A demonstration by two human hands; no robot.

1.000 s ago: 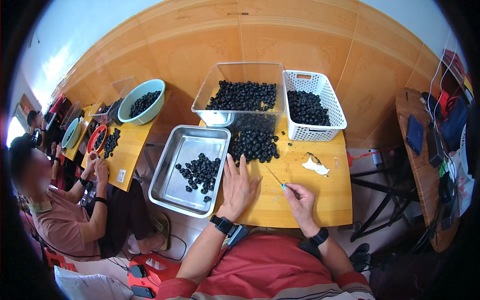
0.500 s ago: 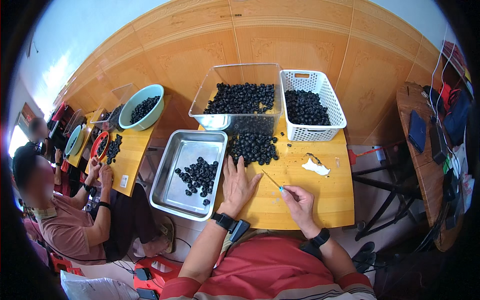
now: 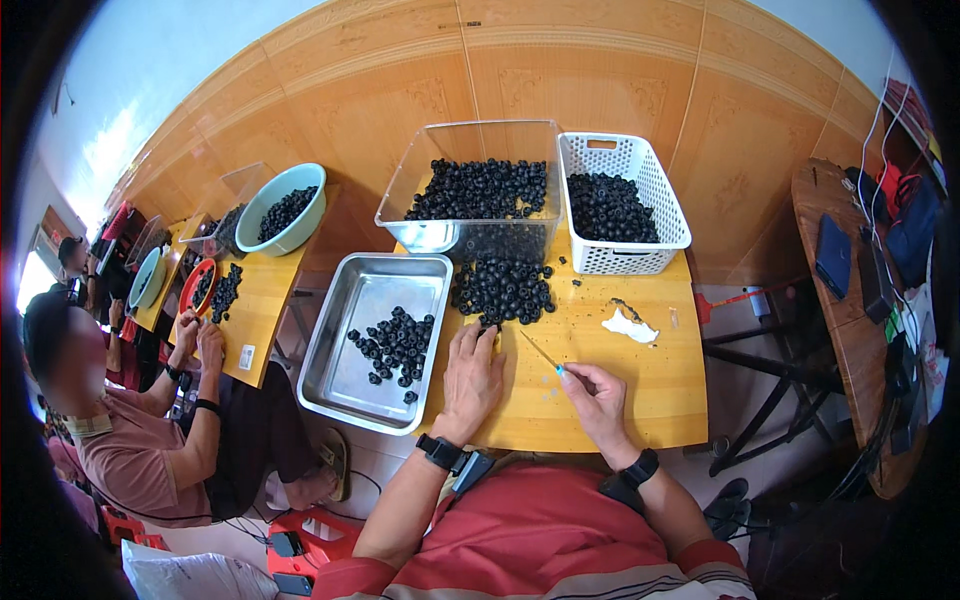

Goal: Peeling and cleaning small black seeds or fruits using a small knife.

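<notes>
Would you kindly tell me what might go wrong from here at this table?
The thin pointed tool in the right hand has its tip close to the left hand, so a slip might prick a finger. The loose dark pieces on the table could scatter if knocked. The metal tray seems to reach past the table's left edge; its support is hidden, so a bump might tip it.

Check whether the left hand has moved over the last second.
Yes. The left hand's fingertips have drawn slightly back toward the person's body, away from the clear bin; the fingers look more curled.
</notes>
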